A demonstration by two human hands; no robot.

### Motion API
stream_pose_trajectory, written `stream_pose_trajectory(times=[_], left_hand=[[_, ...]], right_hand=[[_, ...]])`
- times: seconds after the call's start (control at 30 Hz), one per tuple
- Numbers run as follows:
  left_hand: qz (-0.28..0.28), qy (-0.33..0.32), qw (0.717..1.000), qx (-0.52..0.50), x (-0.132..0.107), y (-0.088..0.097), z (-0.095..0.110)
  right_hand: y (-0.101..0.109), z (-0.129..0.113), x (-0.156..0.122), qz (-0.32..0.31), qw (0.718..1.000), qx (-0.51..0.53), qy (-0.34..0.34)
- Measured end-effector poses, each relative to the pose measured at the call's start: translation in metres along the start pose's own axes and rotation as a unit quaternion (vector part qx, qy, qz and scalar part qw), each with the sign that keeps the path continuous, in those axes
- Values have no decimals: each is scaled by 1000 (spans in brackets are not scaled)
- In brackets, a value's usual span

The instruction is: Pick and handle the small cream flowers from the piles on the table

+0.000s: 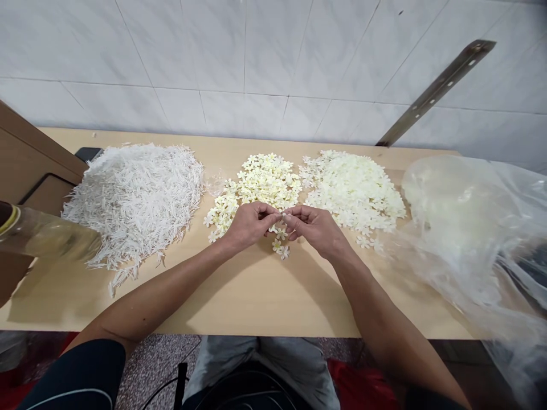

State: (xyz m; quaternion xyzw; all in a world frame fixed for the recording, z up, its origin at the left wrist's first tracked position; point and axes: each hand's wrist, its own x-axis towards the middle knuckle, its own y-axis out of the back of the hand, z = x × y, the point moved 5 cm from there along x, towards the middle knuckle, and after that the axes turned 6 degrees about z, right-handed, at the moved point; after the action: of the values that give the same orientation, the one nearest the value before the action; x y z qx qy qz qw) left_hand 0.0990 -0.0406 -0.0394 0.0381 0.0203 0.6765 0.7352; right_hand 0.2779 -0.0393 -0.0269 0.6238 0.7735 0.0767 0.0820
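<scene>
My left hand (pixel 253 225) and my right hand (pixel 314 228) meet fingertip to fingertip over the middle of the table. Both are closed in a pinch around something small and whitish, mostly hidden by the fingers. Just behind and below them spreads a pile of small artificial flowers (pixel 267 179), pale yellow with white petals. A few loose flowers (pixel 281 249) lie under my hands. To the right sits a larger heap of pale flower heads (pixel 354 188). At the left is a big mound of thin white plastic stems (pixel 141 193).
A clear plastic bag (pixel 457 222) with pale contents covers the table's right end. On the left, a bottle (pixel 55 233) with a yellow ring juts in beside a brown box (pixel 34 154). A metal bracket (pixel 436 91) runs up the tiled wall (pixel 222 51) behind the wooden table (pixel 256 296).
</scene>
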Motion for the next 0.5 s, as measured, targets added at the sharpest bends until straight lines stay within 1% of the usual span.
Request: stream_pose_trajectory(times=[0.13,0.2,0.3,0.4,0.5], left_hand=[[13,-24,999,36,-1,1,2],[10,-19,999,31,-1,2,3],[10,3,1000,-14,0,4,4],[18,19,998,-61,2,7,5],[22,24,997,-76,4,8,5]], right_hand=[[1,2,0,20,998,-57,15],[4,2,1,25,998,-53,16],[8,3,4,15,1000,16,9],[10,4,6,3,996,94,-12],[10,1,5,-1,991,128,-27]])
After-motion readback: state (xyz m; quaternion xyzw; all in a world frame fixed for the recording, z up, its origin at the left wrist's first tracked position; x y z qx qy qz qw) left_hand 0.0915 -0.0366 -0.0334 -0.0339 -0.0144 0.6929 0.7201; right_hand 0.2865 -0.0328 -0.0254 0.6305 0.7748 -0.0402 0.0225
